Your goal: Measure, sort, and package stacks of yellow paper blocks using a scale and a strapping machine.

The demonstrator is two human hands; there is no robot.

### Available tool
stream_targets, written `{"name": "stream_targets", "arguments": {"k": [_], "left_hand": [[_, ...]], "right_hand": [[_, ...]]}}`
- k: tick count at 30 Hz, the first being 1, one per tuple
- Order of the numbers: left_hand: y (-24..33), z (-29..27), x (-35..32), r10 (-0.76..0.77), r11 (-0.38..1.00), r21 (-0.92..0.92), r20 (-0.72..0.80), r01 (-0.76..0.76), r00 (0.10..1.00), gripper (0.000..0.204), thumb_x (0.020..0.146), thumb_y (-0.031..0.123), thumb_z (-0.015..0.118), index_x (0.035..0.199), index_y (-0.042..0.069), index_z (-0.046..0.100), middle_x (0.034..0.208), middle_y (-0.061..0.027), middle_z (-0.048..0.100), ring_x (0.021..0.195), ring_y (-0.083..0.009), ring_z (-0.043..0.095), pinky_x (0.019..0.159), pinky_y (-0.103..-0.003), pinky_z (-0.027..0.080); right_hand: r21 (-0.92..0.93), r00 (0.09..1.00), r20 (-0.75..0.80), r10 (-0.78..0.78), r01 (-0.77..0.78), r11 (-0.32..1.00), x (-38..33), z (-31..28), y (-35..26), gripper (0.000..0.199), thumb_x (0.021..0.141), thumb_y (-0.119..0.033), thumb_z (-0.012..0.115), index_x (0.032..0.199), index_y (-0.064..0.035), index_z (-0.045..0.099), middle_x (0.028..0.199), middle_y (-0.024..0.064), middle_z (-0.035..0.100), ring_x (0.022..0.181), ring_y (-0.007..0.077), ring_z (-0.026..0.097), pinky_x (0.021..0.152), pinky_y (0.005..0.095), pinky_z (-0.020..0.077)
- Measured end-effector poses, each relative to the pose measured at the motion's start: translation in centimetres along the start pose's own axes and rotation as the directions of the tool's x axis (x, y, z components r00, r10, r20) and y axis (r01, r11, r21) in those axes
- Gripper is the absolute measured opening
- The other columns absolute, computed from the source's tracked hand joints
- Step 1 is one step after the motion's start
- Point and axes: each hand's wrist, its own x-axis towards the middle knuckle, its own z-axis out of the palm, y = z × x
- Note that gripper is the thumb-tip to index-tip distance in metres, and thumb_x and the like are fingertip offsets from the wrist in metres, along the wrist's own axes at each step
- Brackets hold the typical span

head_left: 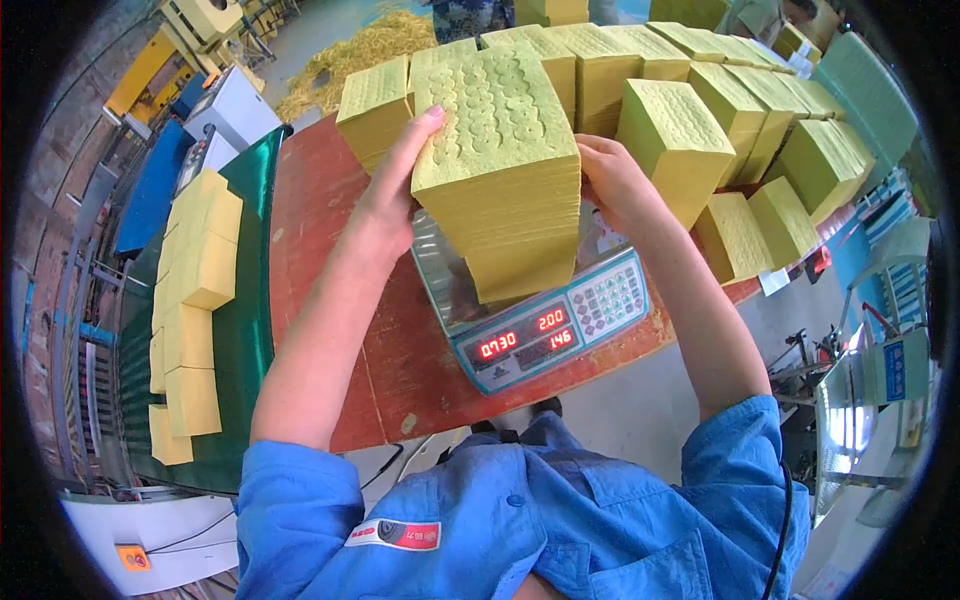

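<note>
A tall stack of yellow paper [500, 200] with rows of embossed marks on its top sheet is held upright between my two hands. My left hand [395, 190] grips its left side, the thumb along the top edge. My right hand [615, 185] presses on the right side, its fingers partly hidden behind the stack. Beneath is a digital scale [490, 378] with lit red figures and a keypad. The stack's lower part is stepped, narrower than the top; I cannot tell whether all of it rests on the pan.
Many similar yellow stacks [675, 140] crowd the far and right parts of the red table [340, 330], one [375, 105] just beyond my left hand. Yellow blocks [205, 270] lie on a green conveyor belt [255, 240] at left. Yellow scraps [350, 60] cover the floor behind.
</note>
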Motion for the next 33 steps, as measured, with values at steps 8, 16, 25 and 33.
{"name": "stream_targets", "arguments": {"k": [8,16,25,33], "left_hand": [[-5.9,0.6,0.0,0.143,0.929,-0.312,-0.185,-0.196,0.972,0.066,0.097,0.058,0.041,0.141,0.008,0.042,0.137,-0.0076,0.049,0.126,-0.0182,0.047,0.103,-0.034,0.04],[-8.5,1.7,0.7,0.138,0.929,-0.308,-0.232,-0.207,0.963,0.066,0.1,0.058,0.034,0.146,0.011,0.034,0.137,-0.0046,0.046,0.126,-0.0164,0.044,0.105,-0.033,0.038],[-7.7,1.9,-5.2,0.299,0.928,-0.131,-0.297,-0.349,0.907,0.079,0.098,0.063,0.029,0.148,0.003,0.028,0.153,-0.0101,0.031,0.141,-0.0231,0.028,0.115,-0.039,0.022],[-8.5,0.9,-17.1,0.199,0.926,-0.236,-0.354,-0.294,0.914,0.075,0.099,0.058,0.026,0.146,0.0,0.031,0.148,-0.0209,0.037,0.137,-0.0317,0.036,0.11,-0.047,0.03]], "right_hand": [[0.118,0.981,-0.077,-0.178,0.186,0.975,0.1,0.0,4.2,0.068,0.099,-0.053,0.039,0.147,-0.0058,0.034,0.148,0.0092,0.038,0.134,0.0205,0.037,0.109,0.0343,0.0304],[0.324,0.997,0.048,0.056,-0.068,0.943,-0.1,3.0,3.8,0.069,0.098,-0.059,0.038,0.143,-0.008,0.042,0.138,0.0112,0.05,0.123,0.0195,0.048,0.102,0.0356,0.0391],[0.336,0.994,0.028,-0.103,0.088,0.938,-4.7,1.8,4.5,0.066,0.103,-0.052,0.029,0.148,-0.0036,0.032,0.151,0.0131,0.035,0.137,0.0215,0.036,0.11,0.0367,0.0307],[0.203,0.949,-0.091,-0.301,0.314,0.928,-17.6,-0.9,3.9,0.079,0.097,-0.062,0.026,0.148,-0.0018,0.029,0.154,0.0152,0.03,0.142,0.0305,0.028,0.112,0.0441,0.0239]]}}
